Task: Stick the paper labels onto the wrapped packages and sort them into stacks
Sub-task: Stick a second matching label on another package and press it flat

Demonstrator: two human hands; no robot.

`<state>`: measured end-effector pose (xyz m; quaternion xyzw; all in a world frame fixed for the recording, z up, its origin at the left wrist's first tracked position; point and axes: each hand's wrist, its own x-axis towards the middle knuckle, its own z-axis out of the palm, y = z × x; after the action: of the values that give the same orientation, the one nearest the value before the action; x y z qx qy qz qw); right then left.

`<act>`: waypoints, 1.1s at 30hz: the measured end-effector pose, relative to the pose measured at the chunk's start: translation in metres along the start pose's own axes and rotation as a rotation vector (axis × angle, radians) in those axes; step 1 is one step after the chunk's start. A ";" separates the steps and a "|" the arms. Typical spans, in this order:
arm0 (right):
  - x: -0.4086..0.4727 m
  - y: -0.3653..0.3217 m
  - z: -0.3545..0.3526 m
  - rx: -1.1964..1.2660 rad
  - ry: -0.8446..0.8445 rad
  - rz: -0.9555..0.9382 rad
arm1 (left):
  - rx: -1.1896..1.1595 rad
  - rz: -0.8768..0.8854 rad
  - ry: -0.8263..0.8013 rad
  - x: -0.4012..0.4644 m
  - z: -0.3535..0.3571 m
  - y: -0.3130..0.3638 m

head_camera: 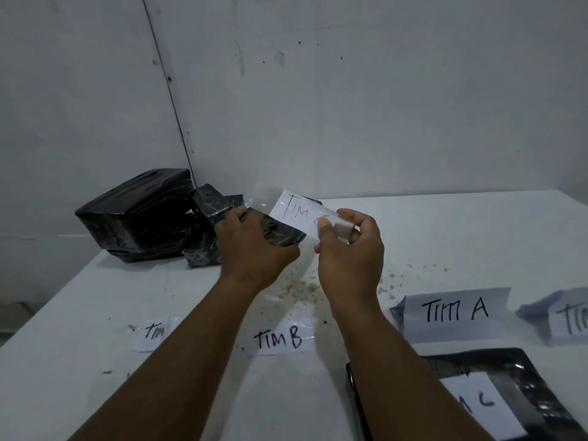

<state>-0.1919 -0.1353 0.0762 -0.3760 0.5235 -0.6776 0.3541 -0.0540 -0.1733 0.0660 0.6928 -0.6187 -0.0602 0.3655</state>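
Plainly, glossy black wrapped package (280,232), white handwritten "TIM" label (297,213) above.

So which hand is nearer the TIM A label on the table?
Right. The right hand is up and to the left of the TIM A label, pinching another label; the left hand is further left.

Pkg pile (136,214) far left; labelled pkg (496,396) near right.

held label (297,214): last letter behind right hand (348,246) | far-right label (571,319): cropped | left label (156,332): arm-covered
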 end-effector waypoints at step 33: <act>-0.123 -0.010 -0.057 -0.460 -0.446 0.168 | -0.143 0.099 -0.582 -0.178 -0.129 -0.112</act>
<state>-0.1858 -0.0008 0.0589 -0.5408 0.6014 -0.4110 0.4207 0.0655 0.0391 0.0288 0.5879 -0.7247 -0.2816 0.2233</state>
